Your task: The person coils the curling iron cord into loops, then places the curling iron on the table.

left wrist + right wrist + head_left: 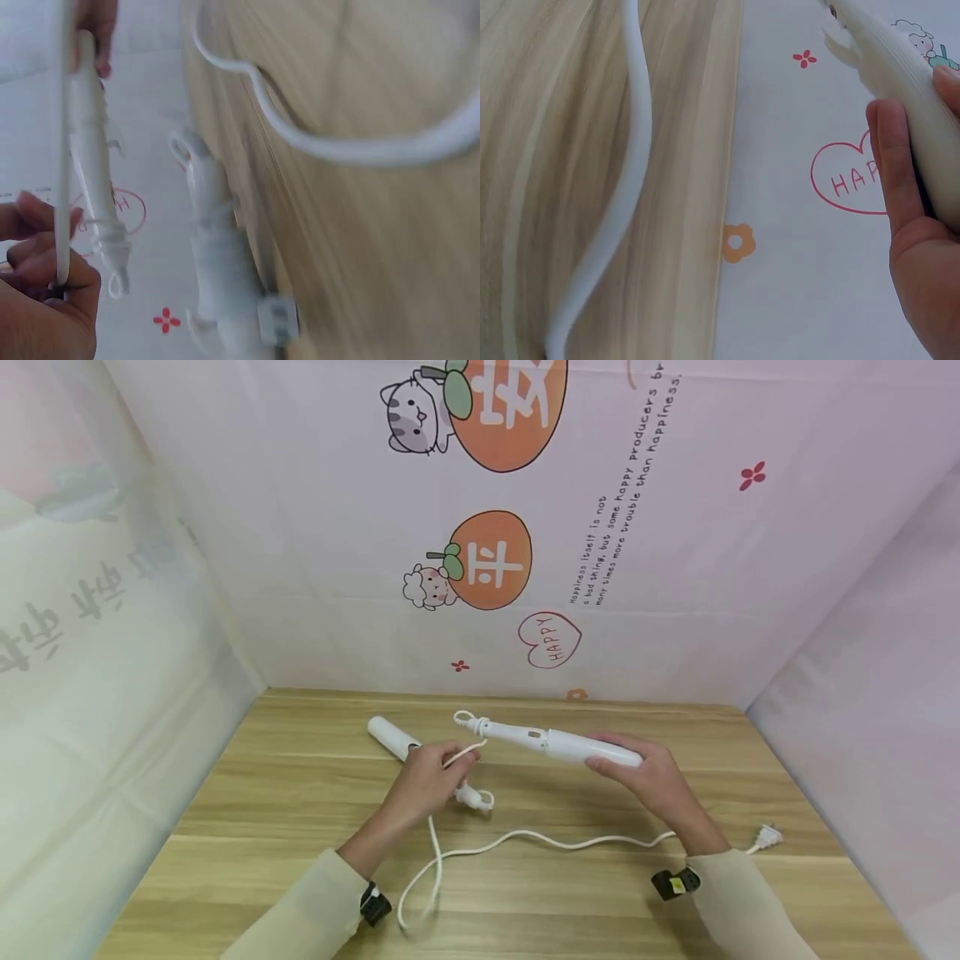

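Currently, a white plastic wand-shaped appliance (558, 745) is held raised over a pale wood-grain tabletop (262, 793), long axis roughly crosswise in the head view. The right hand (660, 781) is clasped round its thick end. Its narrow corded tip points left and lies just beyond the left hand (431, 777), the nearer of the two to that tip. Left fingers: pinching a thin white cord (468, 748). A second white wand-shaped appliance (392, 737) lies slantwise on the tabletop, its middle hidden behind the left hand in the head view.

Surface: a white length of cable (540, 835) winds rightward to a white two-pin plug (768, 837); cannot tell which appliance it feeds.

Room: white cloth backdrop (337, 568) behind, printed with orange fruits and a red heart outline (550, 640).
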`<move>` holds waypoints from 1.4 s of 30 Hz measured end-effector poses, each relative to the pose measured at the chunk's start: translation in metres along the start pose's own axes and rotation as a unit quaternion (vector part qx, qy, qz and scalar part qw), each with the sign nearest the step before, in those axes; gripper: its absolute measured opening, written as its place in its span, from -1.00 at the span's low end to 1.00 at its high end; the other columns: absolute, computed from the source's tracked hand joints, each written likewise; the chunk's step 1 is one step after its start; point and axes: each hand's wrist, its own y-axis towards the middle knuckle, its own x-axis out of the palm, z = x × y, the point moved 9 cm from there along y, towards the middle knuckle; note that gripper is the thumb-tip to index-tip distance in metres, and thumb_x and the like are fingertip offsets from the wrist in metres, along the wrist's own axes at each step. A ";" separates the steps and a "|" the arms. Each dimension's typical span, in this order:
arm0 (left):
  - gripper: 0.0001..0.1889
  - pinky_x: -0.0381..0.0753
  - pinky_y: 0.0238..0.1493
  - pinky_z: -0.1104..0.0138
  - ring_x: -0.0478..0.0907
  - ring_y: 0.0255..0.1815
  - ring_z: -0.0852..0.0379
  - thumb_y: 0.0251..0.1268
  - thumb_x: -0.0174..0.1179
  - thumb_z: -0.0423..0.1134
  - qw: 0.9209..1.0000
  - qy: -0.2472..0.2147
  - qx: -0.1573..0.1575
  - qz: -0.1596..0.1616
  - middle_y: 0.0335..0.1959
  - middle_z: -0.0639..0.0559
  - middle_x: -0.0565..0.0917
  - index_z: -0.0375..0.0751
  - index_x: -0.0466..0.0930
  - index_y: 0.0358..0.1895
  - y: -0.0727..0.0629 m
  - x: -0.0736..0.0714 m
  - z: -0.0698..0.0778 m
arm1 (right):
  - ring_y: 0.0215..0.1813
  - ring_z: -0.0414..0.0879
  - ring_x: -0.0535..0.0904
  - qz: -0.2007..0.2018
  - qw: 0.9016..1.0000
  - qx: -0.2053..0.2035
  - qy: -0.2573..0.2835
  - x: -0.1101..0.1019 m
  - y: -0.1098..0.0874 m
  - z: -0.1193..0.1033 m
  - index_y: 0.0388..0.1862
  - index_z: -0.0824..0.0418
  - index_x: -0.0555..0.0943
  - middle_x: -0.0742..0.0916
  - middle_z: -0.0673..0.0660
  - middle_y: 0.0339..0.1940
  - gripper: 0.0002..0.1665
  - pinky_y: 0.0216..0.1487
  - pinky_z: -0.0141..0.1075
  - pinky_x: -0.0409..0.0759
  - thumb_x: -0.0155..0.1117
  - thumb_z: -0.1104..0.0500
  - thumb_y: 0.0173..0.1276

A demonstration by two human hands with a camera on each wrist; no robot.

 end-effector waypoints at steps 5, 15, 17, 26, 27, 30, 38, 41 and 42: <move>-0.83 0.32 -0.47 0.38 0.34 -0.54 0.29 0.62 0.28 -0.10 0.992 0.110 0.065 0.012 -0.54 0.25 0.55 0.01 0.84 -0.15 0.007 -0.017 0.005 | 0.06 -0.08 0.71 -0.035 0.999 -0.011 0.004 0.006 -0.001 -0.001 0.31 0.06 0.79 0.81 0.18 0.31 -0.49 -0.04 -0.29 0.68 0.59 -0.04 0.44; -0.84 0.43 -0.35 0.36 0.39 -0.49 0.32 0.65 0.25 -0.08 0.982 0.136 0.113 -0.059 -0.48 0.24 0.63 0.05 0.80 -0.11 0.013 -0.021 0.005 | -0.03 -0.20 0.74 -0.110 0.991 -0.030 0.068 0.017 -0.007 -0.001 0.29 0.18 0.78 0.79 0.32 0.29 -0.53 -0.03 -0.31 0.73 0.57 0.15 0.43; -0.89 0.56 -0.20 0.36 0.55 -0.34 0.35 0.64 0.28 -0.09 0.986 0.109 0.101 -0.077 -0.31 0.25 0.75 0.07 0.79 -0.06 0.014 -0.021 0.001 | -0.03 -0.18 0.76 -0.125 0.988 -0.035 0.082 0.020 -0.008 -0.001 0.30 0.20 0.77 0.79 0.34 0.29 -0.53 -0.02 -0.29 0.75 0.56 0.18 0.43; -0.92 0.62 -0.09 0.34 0.61 -0.15 0.12 0.60 0.35 -0.13 0.981 -0.050 0.082 -0.167 -0.15 0.11 0.77 0.00 0.78 -0.05 0.018 -0.014 -0.007 | 0.01 -0.17 0.77 -0.156 0.974 -0.062 0.154 0.016 -0.016 -0.001 0.28 0.30 0.76 0.84 -0.11 0.19 -0.57 -0.02 -0.25 0.80 0.47 0.35 0.44; -0.90 0.60 -0.12 0.37 0.60 -0.17 0.15 0.61 0.33 -0.15 0.981 -0.059 0.081 -0.168 -0.16 0.13 0.77 -0.03 0.79 -0.04 0.018 -0.013 -0.008 | 0.00 -0.16 0.77 -0.157 0.972 -0.066 0.162 0.015 -0.017 -0.002 0.28 0.29 0.76 0.84 -0.16 0.18 -0.57 -0.02 -0.24 0.81 0.45 0.37 0.45; -0.84 0.55 -0.28 0.41 0.54 -0.30 0.20 0.67 0.24 -0.24 0.978 -0.093 0.079 -0.168 -0.23 0.07 0.74 -0.18 0.80 0.01 0.018 -0.008 -0.011 | -0.02 -0.14 0.79 -0.149 0.971 -0.074 0.173 0.012 -0.017 -0.003 0.29 0.23 0.76 0.84 -0.22 0.18 -0.56 -0.02 -0.21 0.82 0.39 0.40 0.47; -0.77 0.39 -0.53 0.45 0.42 -0.56 0.21 0.71 0.06 -0.40 0.990 -0.087 0.025 -0.104 -0.32 -0.18 0.77 -0.37 0.71 0.09 0.013 0.008 -0.020 | -0.03 -0.08 0.82 -0.099 0.979 -0.041 0.173 0.011 -0.010 -0.002 0.33 0.31 0.72 0.85 -0.17 0.12 -0.59 0.05 -0.22 0.77 0.38 0.32 0.56; -0.71 0.39 -0.55 0.45 0.43 -0.57 0.21 0.78 0.04 -0.25 0.990 -0.099 -0.005 -0.098 -0.33 -0.08 0.77 -0.33 0.74 0.10 0.008 0.015 -0.019 | 0.01 -0.12 0.80 -0.079 0.980 -0.030 0.178 0.012 -0.007 -0.003 0.34 0.38 0.70 0.84 -0.18 0.12 -0.57 0.06 -0.27 0.75 0.40 0.30 0.55; -0.69 0.38 -0.57 0.44 0.42 -0.58 0.21 0.79 0.03 -0.22 0.989 -0.110 -0.014 -0.098 -0.35 -0.04 0.76 -0.33 0.75 0.11 0.007 0.018 -0.019 | 0.02 -0.14 0.79 -0.073 0.981 -0.026 0.176 0.012 -0.007 -0.003 0.34 0.38 0.70 0.84 -0.19 0.13 -0.56 0.07 -0.27 0.75 0.41 0.28 0.55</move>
